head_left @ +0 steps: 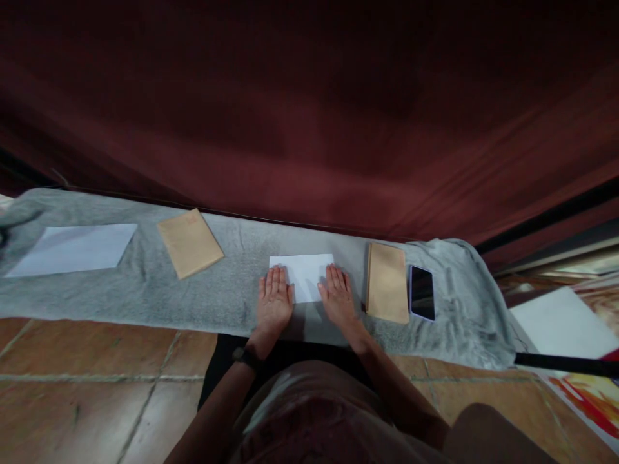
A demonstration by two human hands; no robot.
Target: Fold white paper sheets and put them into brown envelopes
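Observation:
A white sheet of paper (305,276), perhaps folded, lies flat on the grey cloth in front of me. My left hand (275,301) rests palm down on its left edge, fingers stretched out. On the right edge lies my right hand (338,298), also flat with its fingers extended. Neither hand grips anything. Just right of my right hand is a stack of brown envelopes (387,282). Another brown envelope (190,243) sits at an angle to the left of my left hand.
Larger white paper (77,249) lies at the far left of the cloth-covered surface (232,283). A phone (422,292) lies beside the envelope stack. Dark red fabric (290,148) hangs along the back edge. A white board (565,328) and printed sheets are at the right.

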